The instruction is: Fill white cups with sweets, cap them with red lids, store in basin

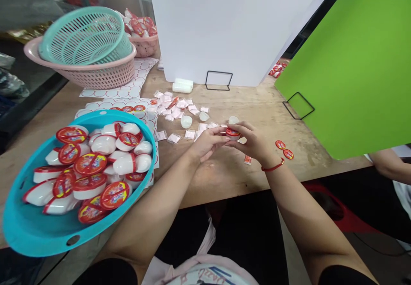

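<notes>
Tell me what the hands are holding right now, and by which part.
A small white cup with a red label, gripped at its sides by the fingers of the left hand and right hand.

L hand [208,143] & R hand [252,141] close together mid-table, small red-topped white cup [233,133] between them. L side blocked by big teal oval plastic tray [19,220], piled w/ white red-lidded cups [90,165]. Fwd path: loose white-pink sachets [173,107] & round white caps [186,122], then tall white board [224,28] on black wire stand [218,80]. R side passable over light wood tabletop [221,182] twd slanted green board [346,62]; only small round red labels [284,149] in way.
</notes>
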The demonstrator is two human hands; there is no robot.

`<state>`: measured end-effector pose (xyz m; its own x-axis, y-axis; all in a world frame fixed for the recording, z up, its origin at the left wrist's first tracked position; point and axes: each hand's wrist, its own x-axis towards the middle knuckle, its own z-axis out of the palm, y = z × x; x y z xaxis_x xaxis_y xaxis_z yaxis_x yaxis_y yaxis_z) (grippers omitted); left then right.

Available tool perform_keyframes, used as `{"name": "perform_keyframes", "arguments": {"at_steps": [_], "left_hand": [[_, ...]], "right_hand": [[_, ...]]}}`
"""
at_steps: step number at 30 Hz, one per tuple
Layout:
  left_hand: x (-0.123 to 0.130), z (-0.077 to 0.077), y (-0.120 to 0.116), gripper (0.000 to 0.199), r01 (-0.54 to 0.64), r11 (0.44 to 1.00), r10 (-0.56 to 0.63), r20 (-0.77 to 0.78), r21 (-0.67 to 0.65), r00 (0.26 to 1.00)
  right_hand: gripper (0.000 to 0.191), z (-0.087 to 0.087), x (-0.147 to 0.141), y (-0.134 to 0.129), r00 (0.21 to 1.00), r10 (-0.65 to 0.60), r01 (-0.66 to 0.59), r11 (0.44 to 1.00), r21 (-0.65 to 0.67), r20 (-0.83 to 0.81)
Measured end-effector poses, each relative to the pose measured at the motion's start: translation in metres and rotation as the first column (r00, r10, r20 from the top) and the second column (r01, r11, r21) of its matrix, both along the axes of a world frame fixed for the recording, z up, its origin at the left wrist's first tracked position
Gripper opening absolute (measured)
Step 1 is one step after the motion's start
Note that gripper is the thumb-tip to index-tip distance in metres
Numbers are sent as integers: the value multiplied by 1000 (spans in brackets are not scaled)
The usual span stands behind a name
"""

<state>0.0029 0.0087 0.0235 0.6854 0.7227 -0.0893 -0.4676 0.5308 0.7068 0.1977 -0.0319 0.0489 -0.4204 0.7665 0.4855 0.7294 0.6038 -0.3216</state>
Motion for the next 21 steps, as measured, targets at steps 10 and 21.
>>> {"name": "perform_keyframes", "arguments": {"at_steps": [10,21], "left_hand": [[2,4,-7,36,-9,1000,9,18,3,1000],[0,2,-9,44,-6,968,-16,83,250,996]], "right_hand": [[45,17,-13,-14,981,-150,144,988,-58,-124],[62,9,-38,-13,839,-329,304,944,-127,-433]]}}
